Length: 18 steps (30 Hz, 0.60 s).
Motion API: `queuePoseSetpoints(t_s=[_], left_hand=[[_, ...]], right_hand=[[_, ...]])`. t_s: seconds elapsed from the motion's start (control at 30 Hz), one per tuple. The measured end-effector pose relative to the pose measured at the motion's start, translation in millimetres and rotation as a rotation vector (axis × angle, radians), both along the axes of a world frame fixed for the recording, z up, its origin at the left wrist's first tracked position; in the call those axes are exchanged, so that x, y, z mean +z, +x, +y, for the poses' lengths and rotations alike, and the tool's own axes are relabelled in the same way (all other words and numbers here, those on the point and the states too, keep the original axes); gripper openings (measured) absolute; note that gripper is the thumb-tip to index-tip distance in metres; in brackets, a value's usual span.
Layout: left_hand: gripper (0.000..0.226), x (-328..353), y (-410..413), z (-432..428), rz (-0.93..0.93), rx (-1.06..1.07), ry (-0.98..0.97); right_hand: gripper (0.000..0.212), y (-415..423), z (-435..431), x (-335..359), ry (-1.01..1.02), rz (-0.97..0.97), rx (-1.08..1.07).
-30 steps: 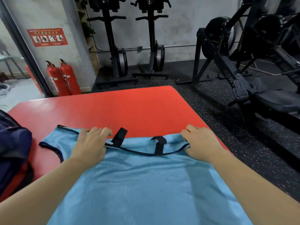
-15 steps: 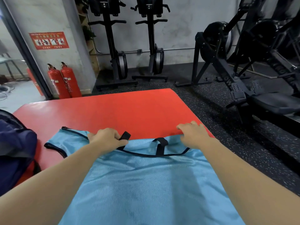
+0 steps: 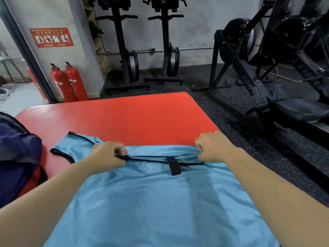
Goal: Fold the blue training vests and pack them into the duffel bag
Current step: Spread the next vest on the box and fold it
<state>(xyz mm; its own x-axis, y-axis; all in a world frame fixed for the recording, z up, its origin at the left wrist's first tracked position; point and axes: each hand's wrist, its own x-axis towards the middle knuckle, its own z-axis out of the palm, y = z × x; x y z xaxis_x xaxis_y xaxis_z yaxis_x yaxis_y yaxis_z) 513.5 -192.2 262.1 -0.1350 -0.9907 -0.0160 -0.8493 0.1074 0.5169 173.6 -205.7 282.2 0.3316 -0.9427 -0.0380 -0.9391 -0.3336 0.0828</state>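
Observation:
A light blue training vest point(image 3: 151, 198) with black trim lies spread on the red table point(image 3: 128, 120), reaching down to the near edge of the view. My left hand point(image 3: 108, 155) grips its far edge at the left, fingers curled round the black trim and a strap. My right hand point(image 3: 211, 148) pinches the far edge at the right. Between the hands the far edge is raised slightly off the table, and a black strap point(image 3: 173, 165) lies below it. The dark blue duffel bag point(image 3: 16, 157) stands at the left edge of the table, partly out of view.
Two red fire extinguishers point(image 3: 68, 82) stand by the wall beyond the table. Black gym machines point(image 3: 267, 72) fill the floor to the right and behind. The table's right edge runs close by my right hand.
Both hands went from lying on the vest's far edge to curling round it and lifting it. The left black strap is now gathered into my left hand.

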Motion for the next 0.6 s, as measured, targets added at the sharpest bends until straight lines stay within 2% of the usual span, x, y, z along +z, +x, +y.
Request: queuePoseSetpoints(t_s=[0.13, 0.23, 0.33, 0.47, 0.53, 0.6], left_hand=[[0.015, 1.0, 2.3, 9.7, -0.307, -0.128, -0.088], [0.02, 2.5, 4.5, 9.6, -0.453, -0.185, -0.117], [0.026, 2.8, 6.1, 6.5, -0.481, -0.179, -0.153], [0.034, 5.9, 5.9, 2.7, -0.448, -0.13, -0.11], [0.027, 6.8, 4.1, 1.7, -0.487, -0.119, -0.101], [0.014, 5.3, 3.2, 1.1, -0.531, -0.147, -0.128]], right_hand=[[0.007, -7.3, 18.5, -5.3, -0.008, -0.025, -0.029], [0.01, -11.2, 30.2, -7.8, -0.029, -0.015, -0.061], [0.027, -7.0, 37.8, -8.3, -0.05, 0.04, -0.071], [0.049, 28.6, 39.1, -13.0, -0.033, -0.129, 0.005], [0.052, 47.5, 38.9, -20.7, 0.009, -0.181, 0.008], [0.043, 57.7, 37.1, -28.7, 0.017, -0.207, -0.013]])
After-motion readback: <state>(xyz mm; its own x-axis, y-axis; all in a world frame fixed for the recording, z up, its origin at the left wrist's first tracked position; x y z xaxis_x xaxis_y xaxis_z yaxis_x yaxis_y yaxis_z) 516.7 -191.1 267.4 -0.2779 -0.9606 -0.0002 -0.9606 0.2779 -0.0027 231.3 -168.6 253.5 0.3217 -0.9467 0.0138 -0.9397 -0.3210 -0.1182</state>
